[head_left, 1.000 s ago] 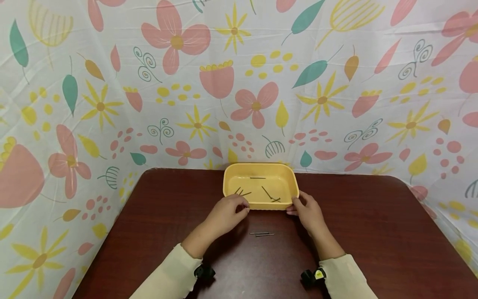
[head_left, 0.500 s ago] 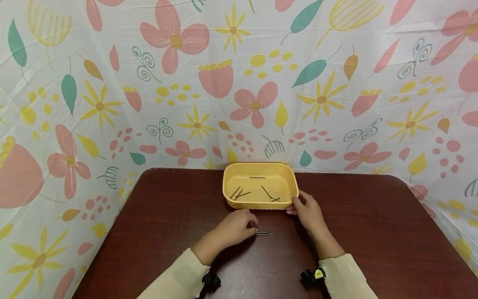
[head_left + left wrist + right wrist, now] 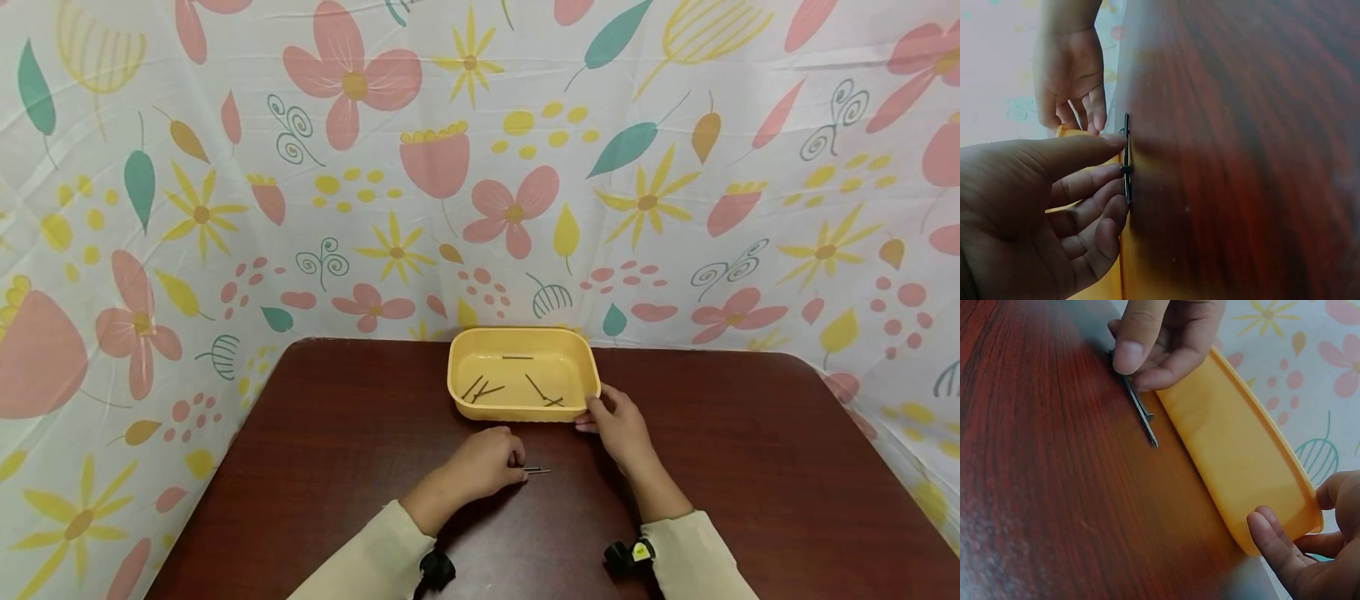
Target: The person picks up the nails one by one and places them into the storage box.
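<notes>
A few dark metal nails point(image 3: 537, 472) lie on the table in front of the yellow plastic tray point(image 3: 525, 413). My left hand point(image 3: 482, 463) is low over their left ends, thumb and fingertips pinching at them. In the left wrist view the thumb and forefinger meet at the dark nails point(image 3: 1127, 181); in the right wrist view a nail head and points point(image 3: 1147, 422) stick out past the thumb. My right hand point(image 3: 621, 427) grips the tray's near right corner, thumb on the outer wall. Several more nails point(image 3: 534, 386) lie scattered inside the tray.
The dark reddish-brown wooden table point(image 3: 750, 467) has its far edge against a floral-patterned cloth point(image 3: 510, 167), which also hangs along the left side. The tray stands near that far edge. Black bands point(image 3: 437, 570) with cameras sit on both wrists.
My left hand has moved from the tray's near left corner toward me and right, down to the nails on the table. The right hand and tray have stayed in place.
</notes>
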`<state>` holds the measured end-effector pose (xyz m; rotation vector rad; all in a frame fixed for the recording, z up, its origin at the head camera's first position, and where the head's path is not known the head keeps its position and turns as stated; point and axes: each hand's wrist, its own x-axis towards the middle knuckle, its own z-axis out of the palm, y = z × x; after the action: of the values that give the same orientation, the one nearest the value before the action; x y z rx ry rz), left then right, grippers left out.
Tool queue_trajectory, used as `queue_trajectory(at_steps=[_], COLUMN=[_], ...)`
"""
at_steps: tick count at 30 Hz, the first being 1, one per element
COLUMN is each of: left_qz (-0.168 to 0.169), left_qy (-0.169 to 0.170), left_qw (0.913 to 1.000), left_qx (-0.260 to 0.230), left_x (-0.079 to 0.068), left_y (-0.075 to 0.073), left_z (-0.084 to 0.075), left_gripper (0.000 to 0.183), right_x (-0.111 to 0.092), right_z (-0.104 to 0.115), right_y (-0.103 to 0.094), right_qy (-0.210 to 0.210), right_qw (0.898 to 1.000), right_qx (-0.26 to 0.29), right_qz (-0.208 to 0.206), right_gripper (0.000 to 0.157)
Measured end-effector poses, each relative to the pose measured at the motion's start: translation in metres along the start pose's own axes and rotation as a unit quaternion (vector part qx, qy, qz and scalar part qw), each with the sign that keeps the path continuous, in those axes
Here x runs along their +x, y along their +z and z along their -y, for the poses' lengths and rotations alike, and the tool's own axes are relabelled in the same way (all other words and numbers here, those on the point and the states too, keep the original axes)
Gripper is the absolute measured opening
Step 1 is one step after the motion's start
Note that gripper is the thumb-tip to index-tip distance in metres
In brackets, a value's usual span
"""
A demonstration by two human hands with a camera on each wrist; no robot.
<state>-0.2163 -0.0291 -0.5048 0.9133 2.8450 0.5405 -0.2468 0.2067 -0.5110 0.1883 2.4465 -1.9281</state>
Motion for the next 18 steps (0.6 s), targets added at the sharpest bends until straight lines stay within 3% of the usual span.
queue_trajectory(at_steps=[9, 18], left_qz=[0.003, 0.025], left_qy=[-0.01, -0.036], left_qw=[0.9999, 0.9984], left_qx=[-0.001, -0.035], left_x=[0.001, 0.0032], left_y=[-0.0014, -0.0068], left_z=[-0.0025, -0.0042], left_gripper=[0.005, 0.011], right_x=[-0.0004, -0.0013], right_z=[0.001, 0.0018], right_y=[0.0002, -0.0004], right_qy=[-0.003, -0.001], right_qw=[1.0, 1.0], right_qx=[0.001, -0.002], right_qz=[-0.001, 0.001], right_gripper=[0.048, 0.048])
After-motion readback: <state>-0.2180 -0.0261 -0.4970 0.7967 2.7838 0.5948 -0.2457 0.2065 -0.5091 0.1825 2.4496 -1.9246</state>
